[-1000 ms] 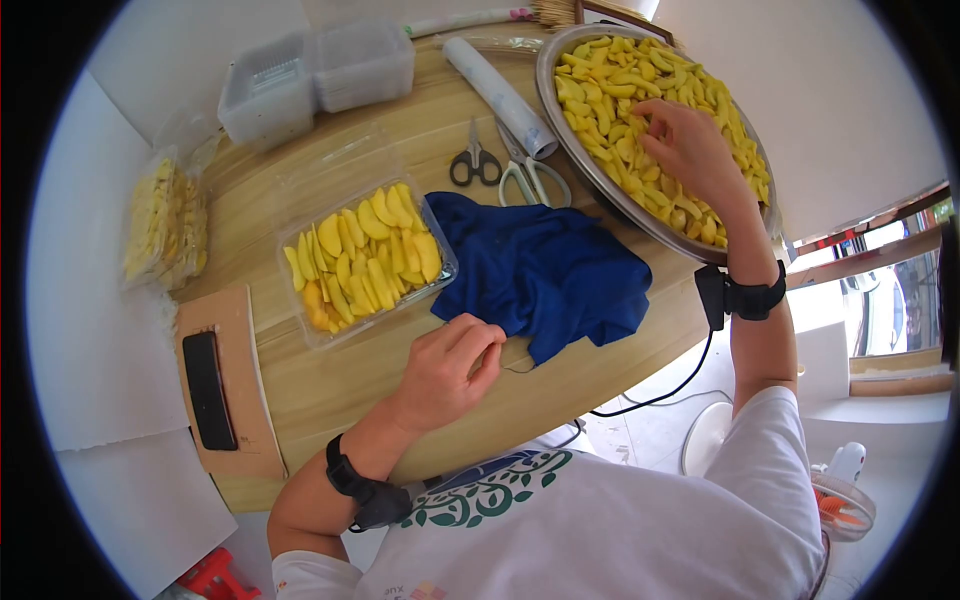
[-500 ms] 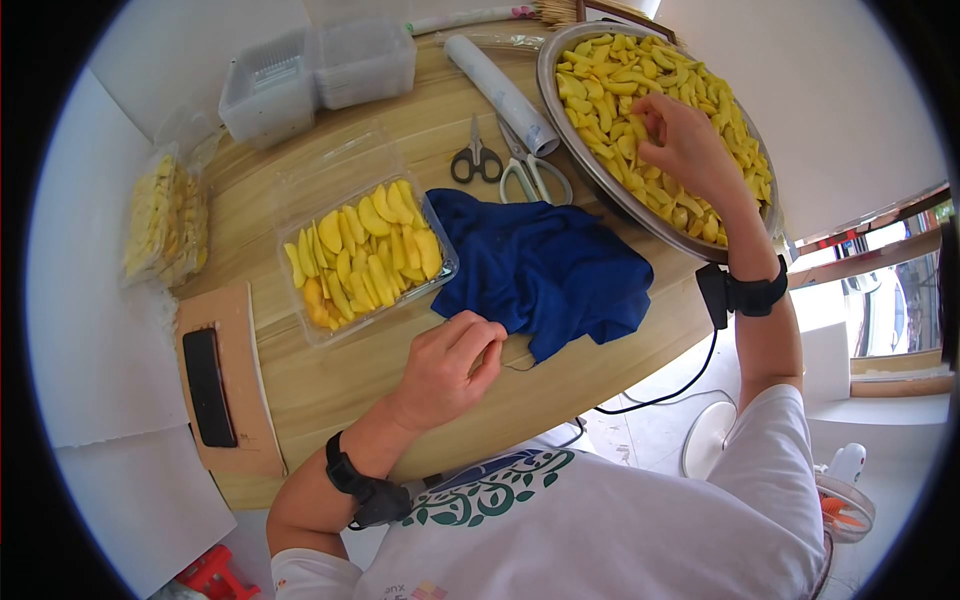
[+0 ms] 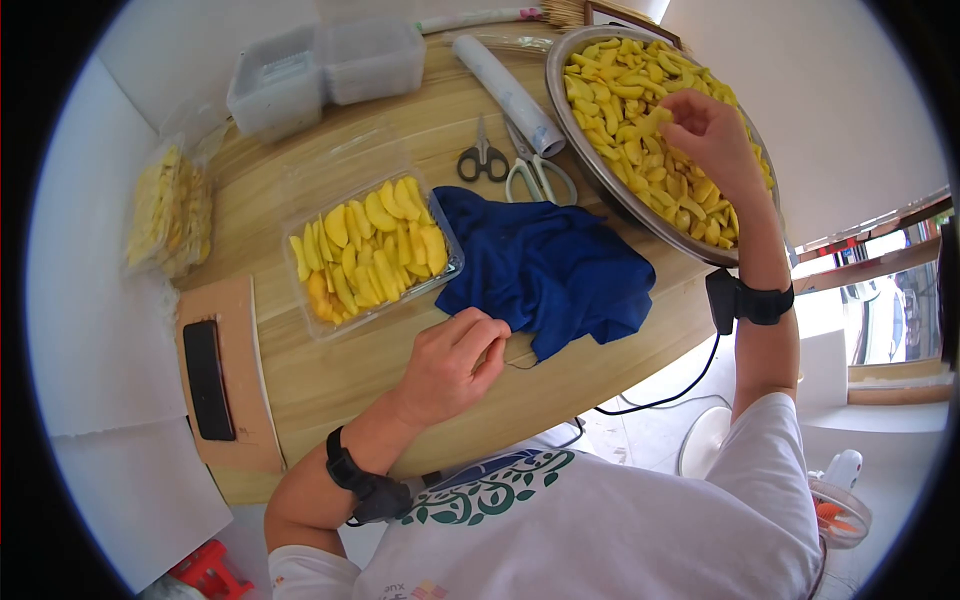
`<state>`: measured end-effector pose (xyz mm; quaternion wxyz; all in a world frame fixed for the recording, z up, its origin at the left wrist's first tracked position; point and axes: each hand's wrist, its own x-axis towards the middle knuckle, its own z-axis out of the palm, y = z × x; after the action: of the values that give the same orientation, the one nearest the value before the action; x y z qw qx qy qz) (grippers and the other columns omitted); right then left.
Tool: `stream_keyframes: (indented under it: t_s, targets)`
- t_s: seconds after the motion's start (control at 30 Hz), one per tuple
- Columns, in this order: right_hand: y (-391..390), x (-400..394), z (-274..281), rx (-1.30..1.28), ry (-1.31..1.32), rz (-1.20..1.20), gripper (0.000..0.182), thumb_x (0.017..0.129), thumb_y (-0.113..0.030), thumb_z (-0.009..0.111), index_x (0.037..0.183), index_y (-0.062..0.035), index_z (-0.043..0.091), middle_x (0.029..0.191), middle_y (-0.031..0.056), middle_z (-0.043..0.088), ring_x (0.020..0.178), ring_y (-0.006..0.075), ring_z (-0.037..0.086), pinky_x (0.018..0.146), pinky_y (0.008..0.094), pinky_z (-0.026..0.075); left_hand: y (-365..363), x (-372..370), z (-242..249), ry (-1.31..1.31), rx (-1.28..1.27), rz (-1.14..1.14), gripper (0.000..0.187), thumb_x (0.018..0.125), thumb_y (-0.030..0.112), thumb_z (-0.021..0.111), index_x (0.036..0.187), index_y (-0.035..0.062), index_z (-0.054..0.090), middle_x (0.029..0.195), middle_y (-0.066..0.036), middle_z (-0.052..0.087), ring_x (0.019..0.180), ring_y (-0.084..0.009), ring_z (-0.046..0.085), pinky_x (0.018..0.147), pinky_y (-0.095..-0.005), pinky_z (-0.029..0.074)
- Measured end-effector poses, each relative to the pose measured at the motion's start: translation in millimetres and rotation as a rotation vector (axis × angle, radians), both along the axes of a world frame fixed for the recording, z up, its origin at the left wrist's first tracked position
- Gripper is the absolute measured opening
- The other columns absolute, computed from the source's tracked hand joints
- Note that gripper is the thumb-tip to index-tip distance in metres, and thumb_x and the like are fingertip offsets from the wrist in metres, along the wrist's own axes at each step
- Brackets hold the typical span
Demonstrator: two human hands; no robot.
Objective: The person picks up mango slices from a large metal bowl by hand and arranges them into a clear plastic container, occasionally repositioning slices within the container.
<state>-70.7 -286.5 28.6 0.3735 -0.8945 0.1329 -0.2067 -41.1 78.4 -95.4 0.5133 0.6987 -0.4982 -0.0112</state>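
Observation:
My right hand (image 3: 712, 140) is over the large round metal basin (image 3: 556, 95), its fingers pinched on a yellow fruit slice (image 3: 655, 122). Many similar slices (image 3: 625, 85) fill the basin. Near the table's front edge, my left hand (image 3: 450, 365) is closed, thumb against fingers, beside a crumpled blue cloth (image 3: 550, 265); nothing shows in its grip. To the left of the cloth, an open clear plastic box (image 3: 455, 265) holds rows of yellow slices (image 3: 370, 250), with its lid (image 3: 345, 160) folded back.
Black-handled scissors (image 3: 483, 163), white-handled scissors (image 3: 540, 175) and a film roll (image 3: 508, 95) lie behind the cloth. Stacked clear boxes (image 3: 372, 65) stand at the back. Filled packs (image 3: 170, 215) are far left, above a phone (image 3: 208, 380) on a board. A black cable (image 3: 670, 400) hangs from my right wrist strap.
My right hand has lifted slightly and shifted right over the basin, and a slice now shows between its fingertips. My left hand stays in place. The view has shifted slightly.

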Motion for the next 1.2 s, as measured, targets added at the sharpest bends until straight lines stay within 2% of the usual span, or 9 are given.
stream_keyframes:
  t_s: [0.03, 0.1, 0.33, 0.4, 0.43, 0.5, 0.63, 1.03, 1.2]
  targets:
    - [0.7, -1.6, 4.2, -0.003, 0.002, 0.004, 0.015, 0.086, -0.011, 0.072, 0.096, -0.0006, 0.066, 0.082, -0.0012, 0.064, 0.072, 0.0065, 0.057, 0.068, 0.0230, 0.047, -0.1, -0.1, -0.2, -0.001, -0.007, -0.002, 0.016, 0.080, -0.009, 0.070, 0.091, 0.0010, 0.065, 0.083, -0.007, 0.063, 0.056, -0.0149, 0.060, 0.052, -0.0275, 0.047]
    - [9.3, -7.5, 18.3, 0.244, 0.031, 0.037, 0.010, 0.090, -0.009, 0.070, 0.095, -0.0008, 0.067, 0.082, -0.0033, 0.062, 0.074, 0.0028, 0.056, 0.067, 0.0194, 0.046, 0.0, 0.0, 0.9, -0.003, -0.006, 0.002, 0.016, 0.080, -0.009, 0.070, 0.091, 0.0012, 0.065, 0.083, -0.007, 0.063, 0.057, -0.0167, 0.060, 0.053, -0.0287, 0.048]
    - [33.3, 0.3, 12.3, 0.141, 0.017, 0.083, 0.008, 0.089, -0.008, 0.069, 0.095, -0.0018, 0.067, 0.080, -0.0035, 0.061, 0.073, 0.0039, 0.056, 0.069, 0.0201, 0.045, 0.7, 0.4, 1.8, -0.033, -0.004, -0.002, 0.016, 0.079, -0.007, 0.071, 0.091, 0.0018, 0.064, 0.082, -0.010, 0.062, 0.067, -0.0271, 0.062, 0.058, -0.0342, 0.051]
    - [34.2, 0.9, 13.5, -0.184, 0.051, 0.037, 0.012, 0.089, -0.010, 0.069, 0.099, -0.0026, 0.068, 0.079, -0.0020, 0.061, 0.071, 0.0068, 0.054, 0.068, 0.0217, 0.044, 0.7, 0.3, 0.5, -0.038, -0.006, 0.005, 0.016, 0.079, -0.007, 0.071, 0.090, 0.0019, 0.064, 0.082, -0.010, 0.062, 0.067, -0.0269, 0.062, 0.059, -0.0343, 0.051]
    - [31.2, 0.1, 13.8, -0.186, 0.051, 0.038, 0.012, 0.089, -0.010, 0.069, 0.099, -0.0026, 0.068, 0.079, -0.0020, 0.061, 0.071, 0.0068, 0.054, 0.068, 0.0217, 0.044, 0.7, 0.2, 0.2, -0.043, -0.006, 0.007, 0.016, 0.079, -0.007, 0.071, 0.090, 0.0019, 0.064, 0.082, -0.009, 0.062, 0.067, -0.0266, 0.063, 0.059, -0.0344, 0.051]
    - [23.2, -1.9, 13.6, -0.471, 0.255, 0.077, 0.017, 0.084, -0.010, 0.070, 0.099, -0.0016, 0.068, 0.081, 0.0025, 0.064, 0.074, 0.0129, 0.055, 0.073, 0.0266, 0.047, 1.0, 0.5, 0.8, -0.042, -0.003, 0.005, 0.016, 0.079, -0.007, 0.071, 0.090, 0.0020, 0.064, 0.082, -0.009, 0.062, 0.068, -0.0267, 0.063, 0.059, -0.0345, 0.051]
    - [30.0, 0.0, 8.1, -0.425, 0.276, 0.082, 0.019, 0.081, -0.010, 0.071, 0.096, 0.0004, 0.067, 0.082, 0.0066, 0.065, 0.076, 0.0175, 0.056, 0.076, 0.0308, 0.048, 1.1, 0.5, 1.1, -0.039, -0.004, -0.001, 0.016, 0.079, -0.007, 0.071, 0.090, 0.0023, 0.064, 0.082, -0.009, 0.062, 0.068, -0.0270, 0.063, 0.060, -0.0347, 0.052]
    - [32.8, 9.4, -5.6, -0.406, 0.214, 0.061, 0.015, 0.077, -0.009, 0.068, 0.087, -0.0004, 0.061, 0.076, 0.0060, 0.061, 0.070, 0.0159, 0.054, 0.068, 0.0286, 0.047, -0.1, 0.5, -1.0, -0.054, 0.008, -0.002, 0.016, 0.078, -0.007, 0.070, 0.089, 0.0028, 0.064, 0.081, -0.009, 0.062, 0.064, -0.0248, 0.062, 0.057, -0.0335, 0.050]
    - [26.5, 8.7, -10.7, -0.309, 0.215, 0.046, 0.014, 0.077, -0.008, 0.067, 0.087, -0.0002, 0.061, 0.075, 0.0025, 0.060, 0.068, 0.0109, 0.054, 0.066, 0.0260, 0.046, -0.2, 0.3, 0.4, -0.049, 0.008, -0.003, 0.015, 0.079, -0.008, 0.070, 0.089, 0.0023, 0.064, 0.082, -0.009, 0.063, 0.063, -0.0237, 0.062, 0.057, -0.0327, 0.050]
